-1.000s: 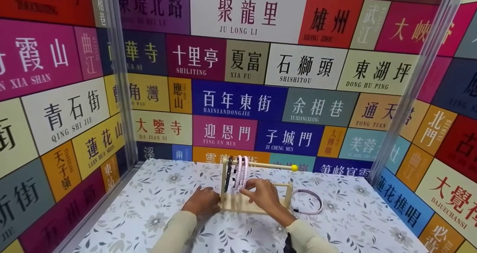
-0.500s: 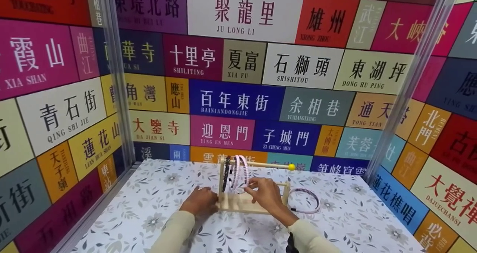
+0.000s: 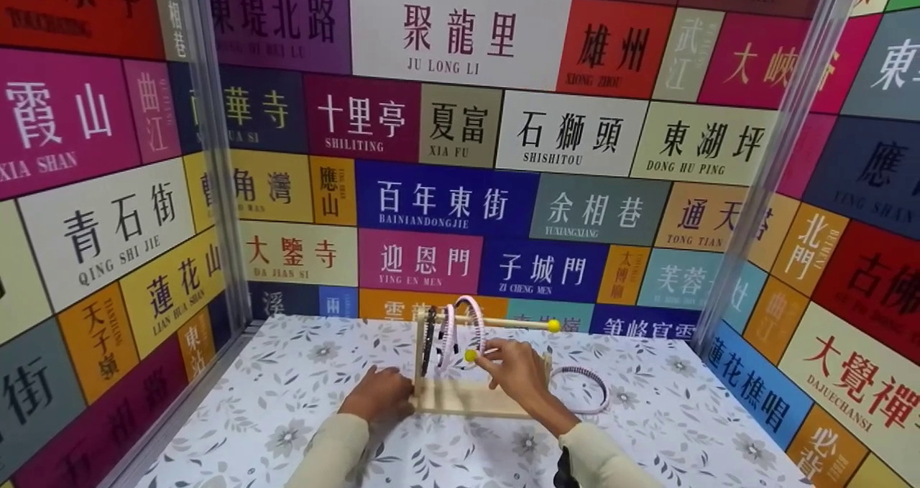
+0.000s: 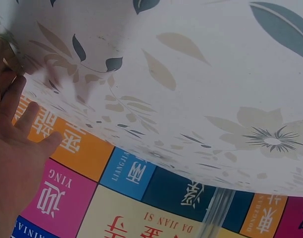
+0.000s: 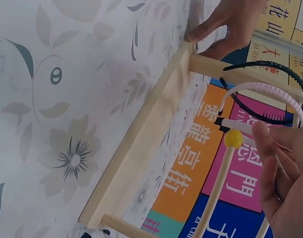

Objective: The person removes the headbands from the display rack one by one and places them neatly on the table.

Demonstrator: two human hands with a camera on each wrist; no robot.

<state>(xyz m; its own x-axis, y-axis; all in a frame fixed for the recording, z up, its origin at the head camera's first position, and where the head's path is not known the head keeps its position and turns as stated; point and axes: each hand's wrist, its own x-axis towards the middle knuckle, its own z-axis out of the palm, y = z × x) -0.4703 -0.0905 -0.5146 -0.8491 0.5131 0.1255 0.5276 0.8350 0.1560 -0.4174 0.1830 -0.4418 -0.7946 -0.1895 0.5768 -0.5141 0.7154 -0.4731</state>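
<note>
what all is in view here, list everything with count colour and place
wooden stand: one, pale wood, on the table
yellow balls: two, yellow, at the rod tips
black headband: at least one, black, on the upper rod near its left end
pink headbands: apparently two, pale pink, on the upper rod; overlap blurs the count
loose headband: one, pink and dark, on the table right of the stand
table: one, white with grey leaf print, below everything
wall panels: many, multicoloured, behind and both sides
corner strips: two, greyish, left and right corners
black wrist item: one, black, right cuff
sleeves: two, cream, lower edge
hands: two, left at the stand's left end, right pinching a pink headband
</note>
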